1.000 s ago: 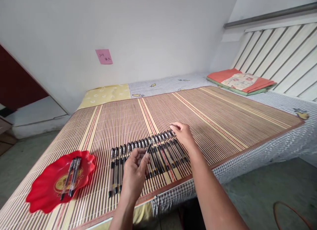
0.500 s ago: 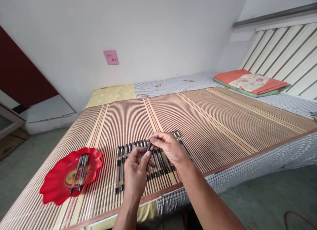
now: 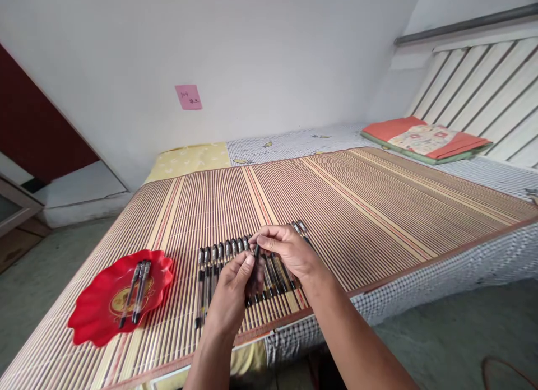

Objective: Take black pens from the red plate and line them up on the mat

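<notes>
A slim black pen (image 3: 256, 254) is held between my two hands over the rows of pens. My left hand (image 3: 234, 278) is closed, its thumb and forefinger pinching the pen's lower part. My right hand (image 3: 286, 247) is closed too, thumb and fingertips on the black upper end; whether that end is a separate cap I cannot tell. Beneath lie several black caps (image 3: 221, 251) in a row, and below them several clear pen barrels (image 3: 277, 275) with black ends. My hands hide part of both rows. Two pens with caps (image 3: 298, 227) lie just beyond my right hand.
A red scalloped plate (image 3: 88, 306) with several pens (image 3: 137, 295) stands at the left. The striped bamboo mat (image 3: 336, 227) covers the bed. A folded orange and green cloth (image 3: 424, 138) lies at the far right, near the white slatted headboard (image 3: 483, 93). A pink note (image 3: 189, 97) sticks to the wall.
My left hand has turned and its fingers have closed in around the pen. The pen has shifted slightly to the right and stands more upright. My right hand has barely moved.
</notes>
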The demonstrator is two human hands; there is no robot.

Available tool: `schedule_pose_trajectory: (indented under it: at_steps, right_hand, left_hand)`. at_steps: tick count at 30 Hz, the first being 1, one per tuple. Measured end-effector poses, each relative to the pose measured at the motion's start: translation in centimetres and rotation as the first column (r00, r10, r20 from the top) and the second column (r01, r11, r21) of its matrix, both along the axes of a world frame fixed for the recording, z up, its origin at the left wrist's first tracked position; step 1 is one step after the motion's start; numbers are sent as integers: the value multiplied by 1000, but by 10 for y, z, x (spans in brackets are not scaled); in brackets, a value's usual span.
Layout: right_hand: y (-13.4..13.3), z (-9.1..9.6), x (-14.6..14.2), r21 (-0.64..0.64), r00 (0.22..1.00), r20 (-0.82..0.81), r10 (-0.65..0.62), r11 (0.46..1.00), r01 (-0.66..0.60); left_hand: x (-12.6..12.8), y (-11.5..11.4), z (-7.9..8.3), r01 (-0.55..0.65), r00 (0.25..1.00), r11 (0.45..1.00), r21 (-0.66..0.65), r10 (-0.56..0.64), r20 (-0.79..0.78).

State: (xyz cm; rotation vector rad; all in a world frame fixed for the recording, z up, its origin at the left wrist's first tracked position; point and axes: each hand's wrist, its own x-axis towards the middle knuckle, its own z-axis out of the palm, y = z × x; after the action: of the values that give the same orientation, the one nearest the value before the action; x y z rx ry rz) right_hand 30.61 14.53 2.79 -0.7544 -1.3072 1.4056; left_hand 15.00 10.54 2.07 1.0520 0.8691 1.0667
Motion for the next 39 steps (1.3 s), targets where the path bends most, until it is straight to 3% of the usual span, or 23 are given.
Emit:
schedule_pose_trajectory:
  at_steps: [2, 7, 11, 13, 18, 23, 29, 33, 36, 39]
  right_hand:
    - [1, -1, 3, 0, 999, 3, 38, 999, -38]
    - [2, -3, 7, 14, 995, 91, 39, 999, -40]
    - [1, -1, 9, -4, 995, 39, 88, 996, -88]
    - [0, -1, 9, -19, 992, -11, 122, 992, -122]
    - [1, -3, 9, -61, 993, -20, 113, 992, -114]
    - [4, -6, 9, -103, 998, -49, 38, 994, -43]
    - [6, -6, 17, -72, 993, -94, 75, 994, -82]
    - [4, -3, 18, -79, 992, -100, 72, 994, -80]
    - [4, 0, 25, -74, 995, -101, -19, 997, 12]
    - [6, 2, 49, -35, 965, -124, -232, 973, 229]
  left_hand:
    - [1, 0, 2, 40, 996, 998, -56, -36, 76]
    - [2, 0, 0, -67, 997, 998, -3, 67, 50]
    - [-1, 0, 0, 161, 974, 981, -111, -140, 180]
    - [-1, 0, 1, 202, 960, 970, -139, -168, 223]
    - [4, -2, 0, 96, 989, 994, -51, -89, 118]
    - [4, 0, -3, 39, 999, 997, -69, -38, 15]
    - [2, -1, 1, 218, 959, 961, -170, -179, 218]
    - [4, -3, 1, 258, 949, 948, -186, -212, 234]
    - [3, -3, -2, 236, 966, 957, -171, -212, 147]
    - [-3, -1, -6, 264, 960, 960, -95, -271, -66]
